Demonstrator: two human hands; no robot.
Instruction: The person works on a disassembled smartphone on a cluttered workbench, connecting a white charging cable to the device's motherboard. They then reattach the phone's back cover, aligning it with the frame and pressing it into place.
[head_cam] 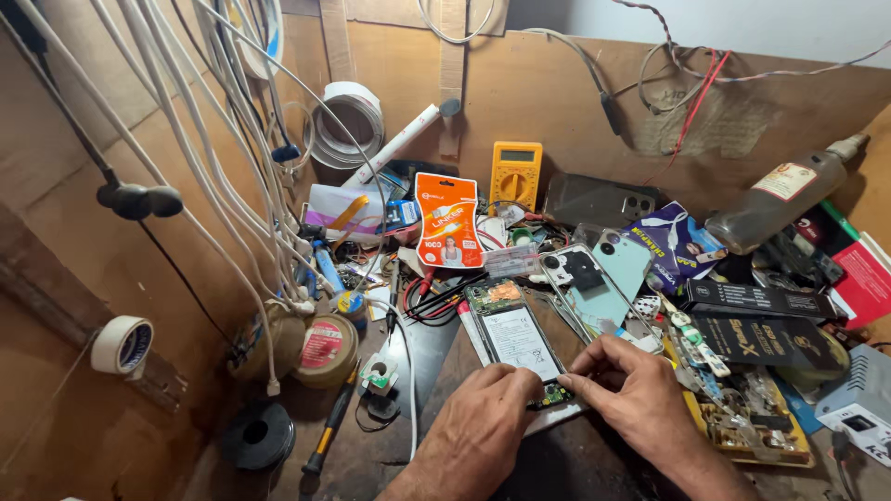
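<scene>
I see my left hand and right hand both bare, with no gloves, rings, watch or sleeves showing on either forearm, and short, unpainted nails.

Plywood corner, evenly lit.
Brown plywood walls stand left and far; a pale wall shows far right above them.
</scene>
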